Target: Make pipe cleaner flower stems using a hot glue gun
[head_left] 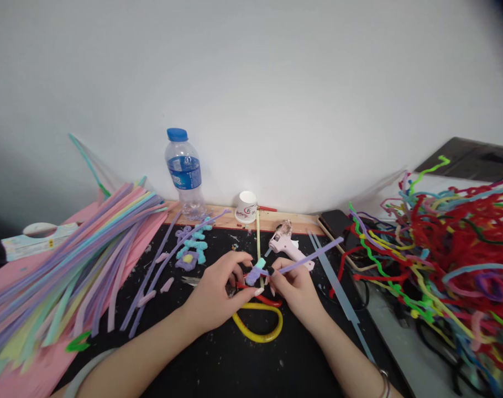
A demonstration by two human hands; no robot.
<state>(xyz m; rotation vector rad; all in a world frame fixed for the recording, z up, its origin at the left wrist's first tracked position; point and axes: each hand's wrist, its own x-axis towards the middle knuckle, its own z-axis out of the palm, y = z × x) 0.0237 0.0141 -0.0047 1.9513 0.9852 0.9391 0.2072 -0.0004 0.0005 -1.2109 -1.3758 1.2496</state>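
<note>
Over the middle of the black mat, my left hand [218, 287] is closed, with finger and thumb at a small coiled piece of purple and teal pipe cleaner [255, 275]. My right hand [297, 288] pinches a purple pipe cleaner [313, 256] that runs from this piece up to the right. Scissors with a yellow handle loop [257, 338] and red parts lie beneath the hands, partly hidden. Behind my right hand rests a pale pink glue gun [293, 252]. A pale yellow stem [258, 235] stretches behind the coiled piece.
Left lie many pastel pipe cleaners [106, 249] on pink paper, and a finished-looking purple and teal piece [189, 254]. A water bottle [184, 171] and paper cup [246, 207] stand by the wall. Right are glue sticks [338, 290], a phone [338, 226] and tangled bright pipe cleaners [462, 249].
</note>
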